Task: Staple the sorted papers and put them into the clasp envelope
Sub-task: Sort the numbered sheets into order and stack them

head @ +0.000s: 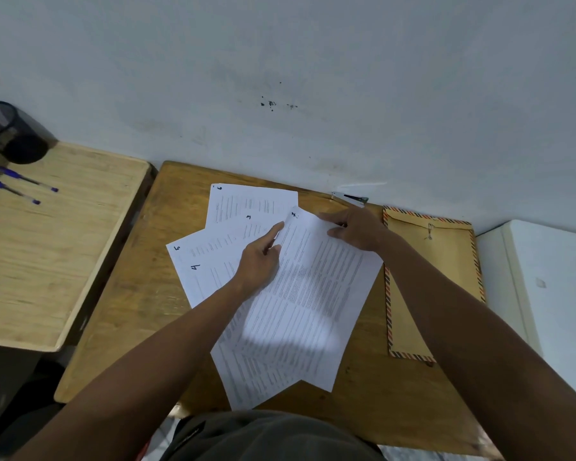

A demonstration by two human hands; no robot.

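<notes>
Head view: numbered papers [246, 247] fanned at desk [120, 294] centre, unstapled. Left hand [260, 261] rests flat on them, index finger extended. Right hand [356, 229] pinches top sheet [313, 294] at its far edge. Clasp envelope [429, 287] lies right; stapler [350, 198] far, against wall [280, 78].
</notes>
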